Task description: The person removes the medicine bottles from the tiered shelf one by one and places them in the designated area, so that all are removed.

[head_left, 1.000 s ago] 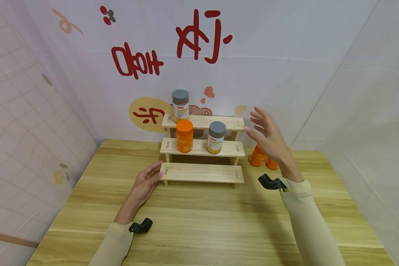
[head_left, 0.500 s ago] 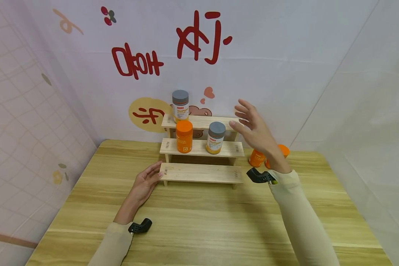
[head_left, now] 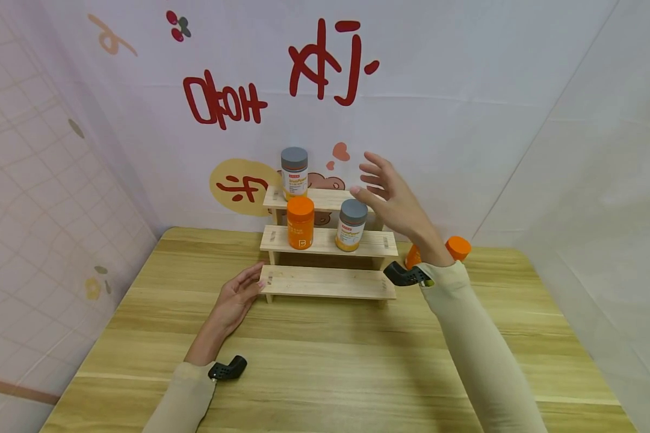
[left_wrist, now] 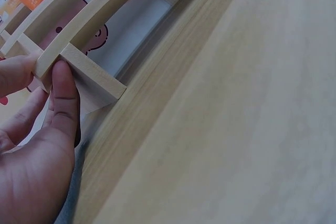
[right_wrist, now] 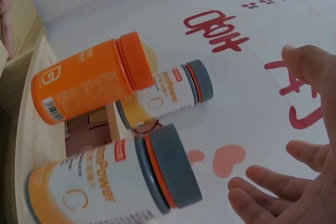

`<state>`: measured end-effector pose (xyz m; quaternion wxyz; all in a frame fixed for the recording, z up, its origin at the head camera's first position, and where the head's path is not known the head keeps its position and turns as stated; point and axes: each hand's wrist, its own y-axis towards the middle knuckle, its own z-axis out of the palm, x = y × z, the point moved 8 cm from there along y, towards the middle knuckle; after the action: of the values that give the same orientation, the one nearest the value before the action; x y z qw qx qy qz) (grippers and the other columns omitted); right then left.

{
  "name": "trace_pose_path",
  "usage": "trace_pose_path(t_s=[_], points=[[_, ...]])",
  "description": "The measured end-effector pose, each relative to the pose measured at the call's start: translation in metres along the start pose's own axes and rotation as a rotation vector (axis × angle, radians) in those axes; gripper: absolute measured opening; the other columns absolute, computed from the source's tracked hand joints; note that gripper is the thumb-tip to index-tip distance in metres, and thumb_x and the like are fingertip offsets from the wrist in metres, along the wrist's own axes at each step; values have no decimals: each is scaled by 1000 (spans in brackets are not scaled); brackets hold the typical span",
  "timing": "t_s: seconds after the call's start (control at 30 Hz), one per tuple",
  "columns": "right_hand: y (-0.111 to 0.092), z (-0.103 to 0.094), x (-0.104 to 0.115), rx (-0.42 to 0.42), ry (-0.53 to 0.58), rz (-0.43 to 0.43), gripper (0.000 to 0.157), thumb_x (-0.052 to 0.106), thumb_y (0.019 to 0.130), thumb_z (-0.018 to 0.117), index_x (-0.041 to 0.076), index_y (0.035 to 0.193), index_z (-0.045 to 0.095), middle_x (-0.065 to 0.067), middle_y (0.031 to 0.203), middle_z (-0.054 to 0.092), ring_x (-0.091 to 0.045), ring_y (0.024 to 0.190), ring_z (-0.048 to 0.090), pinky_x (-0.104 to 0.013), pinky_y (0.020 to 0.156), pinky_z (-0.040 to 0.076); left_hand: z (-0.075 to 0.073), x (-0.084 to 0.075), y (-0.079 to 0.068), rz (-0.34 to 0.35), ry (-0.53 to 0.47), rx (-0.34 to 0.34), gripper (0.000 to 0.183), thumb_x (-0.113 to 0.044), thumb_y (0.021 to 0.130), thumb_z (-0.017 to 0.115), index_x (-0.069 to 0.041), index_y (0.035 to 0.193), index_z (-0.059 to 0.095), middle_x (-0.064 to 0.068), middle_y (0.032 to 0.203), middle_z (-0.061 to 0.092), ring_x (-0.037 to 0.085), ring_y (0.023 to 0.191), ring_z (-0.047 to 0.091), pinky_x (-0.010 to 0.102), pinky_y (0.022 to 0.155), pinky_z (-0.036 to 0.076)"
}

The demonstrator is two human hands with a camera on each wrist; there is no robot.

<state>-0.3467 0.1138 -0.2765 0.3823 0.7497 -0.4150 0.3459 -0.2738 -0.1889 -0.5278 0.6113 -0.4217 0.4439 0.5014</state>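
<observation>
A three-step wooden display shelf (head_left: 327, 282) stands on the table against the wall. My left hand (head_left: 238, 304) pinches the left end of its lowest board, thumb above and fingers below in the left wrist view. With fingers spread and nothing in it, my right hand (head_left: 392, 195) hovers over the right side of the shelf. Just below its thumb, a white bottle with a grey lid (head_left: 351, 225) stands on the middle step. An orange bottle (head_left: 300, 222) is to the left on that step. Another grey-lidded white bottle (head_left: 294, 173) stands at the left of the top step.
Two more orange bottles (head_left: 458, 248) stand on the table right of the shelf, partly hidden by my right forearm. A printed cloth wall (head_left: 466, 108) rises behind the table (head_left: 303, 373) and along both sides.
My right hand has moved left and slightly up, from beside the shelf to above the right-hand grey-lidded bottle. The left hand and the bottles stay put.
</observation>
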Motion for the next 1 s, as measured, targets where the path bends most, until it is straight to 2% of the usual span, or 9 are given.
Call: trace_pose_path(t_s=[0.2,0.4,0.63,0.77,1.0], points=[[12,12,10,36,30,12,80,31,99,70,23,163,24,-14,163,37,-32,148,41,-51,125,31,-1,1,0,-14,6,-8,64,-5,102,62,0,159,33,0,129,50,2,116,56,12,93,51],[26,21,17,44,29,29,78,26,99,69,24,163,24,-10,163,38,-32,148,41,-51,123,35,0,1,1,-14,16,-4,65,-6,102,62,0,159,32,1,131,49,3,116,56,13,93,52],[42,32,24,60,40,28,74,24,101,66,20,163,25,-14,162,39,-33,146,44,-47,123,37,-1,1,1,-14,20,2,64,-6,102,62,0,159,32,3,133,48,3,117,56,13,93,51],[50,38,25,55,13,66,76,31,100,67,22,163,25,-12,162,40,-31,146,45,-46,122,38,-1,2,1,-16,18,-2,64,-6,102,62,0,159,32,2,133,49,3,116,56,13,93,51],[65,50,24,68,-25,126,85,48,95,70,27,163,25,-7,162,41,-29,145,45,-50,115,45,0,1,1,-11,21,4,65,-5,102,62,1,159,31,2,132,49,3,115,55,13,91,52]])
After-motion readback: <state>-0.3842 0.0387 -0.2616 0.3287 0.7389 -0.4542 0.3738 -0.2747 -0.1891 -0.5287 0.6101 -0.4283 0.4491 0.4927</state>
